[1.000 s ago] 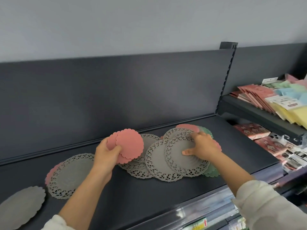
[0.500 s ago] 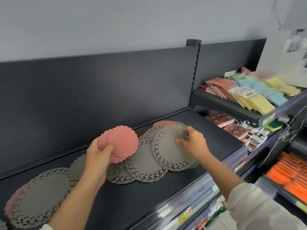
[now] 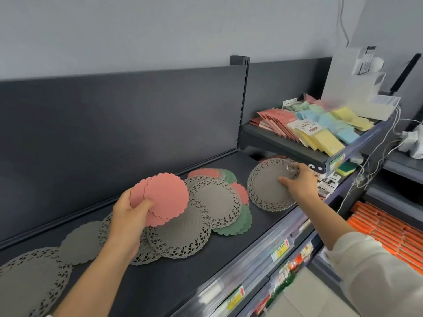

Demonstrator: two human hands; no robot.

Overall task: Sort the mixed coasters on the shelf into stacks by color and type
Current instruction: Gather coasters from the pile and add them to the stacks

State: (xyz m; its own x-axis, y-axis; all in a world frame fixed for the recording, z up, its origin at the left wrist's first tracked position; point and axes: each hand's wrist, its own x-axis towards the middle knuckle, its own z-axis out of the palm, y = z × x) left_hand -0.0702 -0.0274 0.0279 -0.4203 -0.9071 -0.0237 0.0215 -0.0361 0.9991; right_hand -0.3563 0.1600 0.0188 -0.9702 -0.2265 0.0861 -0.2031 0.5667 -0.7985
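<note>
Several pink scalloped coasters (image 3: pixel 165 195) gripped in our left hand (image 3: pixel 128 217), above the pile of grey lace-edged coasters (image 3: pixel 183 232) on the dark shelf (image 3: pixel 187 280); right of it, our right hand (image 3: pixel 298 183) pinches a single grey lace coaster (image 3: pixel 265 188).

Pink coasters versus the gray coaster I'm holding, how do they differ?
The pink coasters are solid with scalloped rims; the gray coaster has a lacy cut-out border. Pink is smaller than gray. The left hand holds several pink, the right hand one gray. Both are round.
</note>
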